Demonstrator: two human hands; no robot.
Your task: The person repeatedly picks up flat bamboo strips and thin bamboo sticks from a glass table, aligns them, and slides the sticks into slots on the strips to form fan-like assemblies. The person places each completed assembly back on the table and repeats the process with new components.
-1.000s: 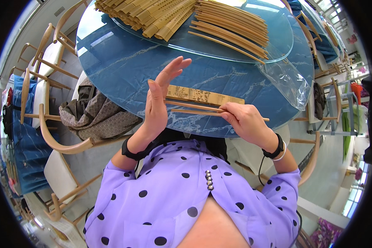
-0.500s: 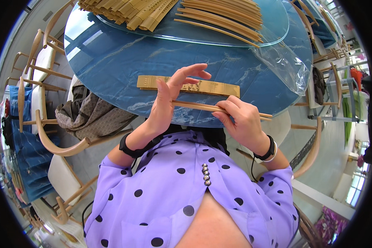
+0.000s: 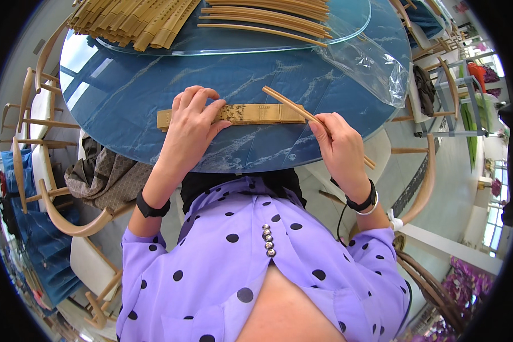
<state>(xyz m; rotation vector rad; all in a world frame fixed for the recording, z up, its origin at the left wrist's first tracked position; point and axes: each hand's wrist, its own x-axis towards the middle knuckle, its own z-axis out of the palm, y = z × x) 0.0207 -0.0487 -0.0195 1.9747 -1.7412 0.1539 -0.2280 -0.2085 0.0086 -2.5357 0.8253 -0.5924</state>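
Pinched in my right hand (image 3: pixel 342 147) is a pair of light wooden chopsticks (image 3: pixel 288 102), slanting up and left above the table's near edge. My left hand (image 3: pixel 192 119) rests on a long, flat gold paper chopstick sleeve (image 3: pixel 262 113), its thumb and fingers closed about the sleeve near its left part. More sleeves may lie under it; I cannot tell. The sleeve lies flat and crosswise on the table, and the upper ends of the chopsticks pass close to its right part.
The round blue marbled table (image 3: pixel 137 85) carries a raised glass turntable (image 3: pixel 256 48). On that lie a pile of gold sleeves (image 3: pixel 137 20) and a row of loose chopsticks (image 3: pixel 268 23). A clear plastic bag (image 3: pixel 376 71) is at the right. A patterned bag (image 3: pixel 111 176) sits on a chair at left.
My left hand has left the chopsticks and come down on the gold sleeve. In my right hand the chopsticks have tilted, their far ends now pointing up and left.
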